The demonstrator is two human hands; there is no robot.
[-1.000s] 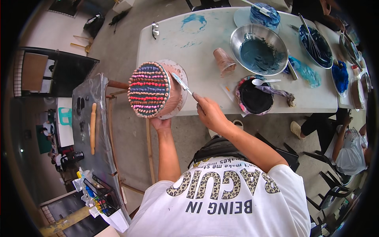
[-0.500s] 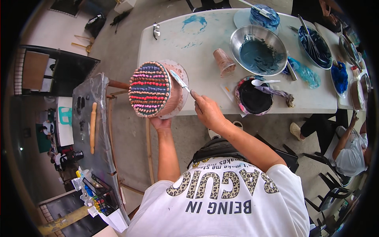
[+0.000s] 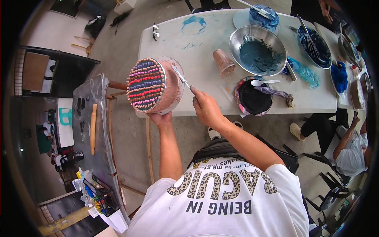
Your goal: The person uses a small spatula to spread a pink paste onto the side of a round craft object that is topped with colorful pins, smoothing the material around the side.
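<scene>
A round cake [image 3: 145, 85] is held tilted, its top facing left. Rows of red, pink, brown and blue-purple piped dots cross the dark top, and its side is covered in brown icing. Behind its base shows a clear round board [image 3: 179, 65]. My left hand [image 3: 161, 117] supports the cake from its near underside; most of the fingers are hidden beneath it. Closed round the handle of a palette knife [image 3: 181, 77], my right hand [image 3: 207, 108] is to the right of the cake. The knife's blade lies at the brown side near the board; contact cannot be made out.
On the white table [image 3: 169, 43] are a steel bowl [image 3: 258, 51] of dark blue icing, a plastic cup [image 3: 223, 63], a black icing bowl [image 3: 252, 98] with a white spoon, and a blue cake [image 3: 263, 17]. A rolling pin [image 3: 93, 128] lies on the left table. Another person sits right.
The cake has turned slightly in my left hand, so its dot rows slant upward to the right. It has shifted a little left and up. The knife has moved slightly across its side.
</scene>
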